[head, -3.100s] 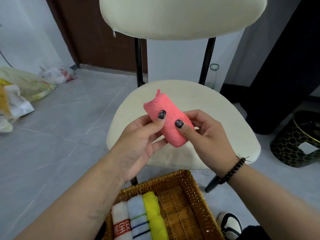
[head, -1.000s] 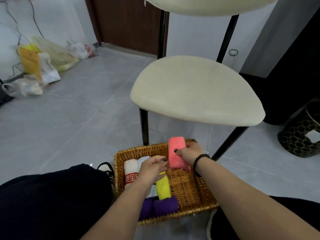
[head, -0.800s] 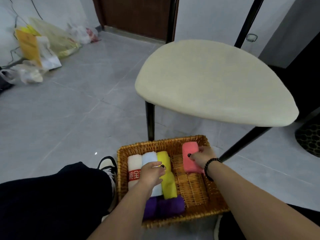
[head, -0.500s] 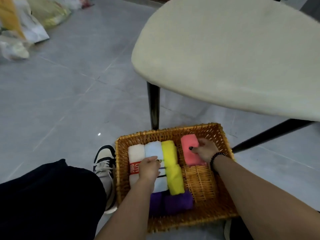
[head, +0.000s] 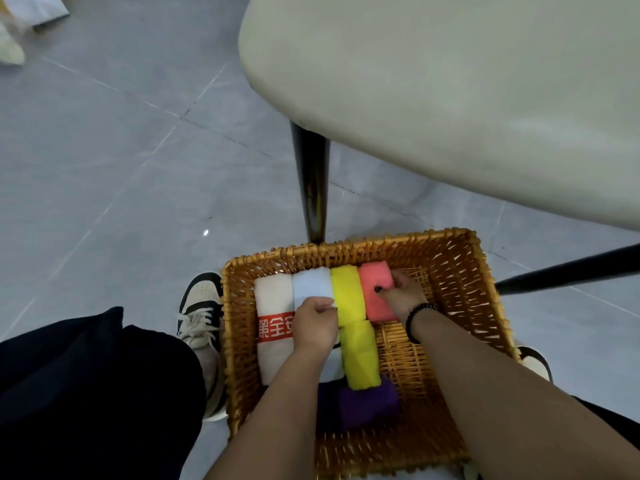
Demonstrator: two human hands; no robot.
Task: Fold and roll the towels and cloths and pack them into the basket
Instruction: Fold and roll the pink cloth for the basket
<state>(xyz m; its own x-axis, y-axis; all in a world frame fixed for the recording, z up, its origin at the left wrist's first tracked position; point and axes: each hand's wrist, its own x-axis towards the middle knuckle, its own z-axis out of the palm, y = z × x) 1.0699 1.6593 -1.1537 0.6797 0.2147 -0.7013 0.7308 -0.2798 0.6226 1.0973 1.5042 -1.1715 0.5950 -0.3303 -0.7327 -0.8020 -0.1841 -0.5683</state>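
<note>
I see R hand (head: 401,297) gripping pink roll (head: 375,292), thumb on top, roll down in wicker basket (head: 460,271), far row, touching yellow roll (head: 348,292). L hand (head: 317,323) curled, knuckles on light-blue roll (head: 311,284); can't tell if it's pinching. White roll w/ red band (head: 273,306) leftmost, purple roll (head: 367,403) at near end.

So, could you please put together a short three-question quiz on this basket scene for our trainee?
1. True or false: the pink roll lies inside the wicker basket.
2. Which roll lies directly beside the pink roll? A) white roll with red band B) yellow roll C) purple roll
3. Fill in: the right hand grips the ____ roll, while the left hand rests on the pale blue roll.

Key: 1 true; 2 B; 3 pink.
</note>
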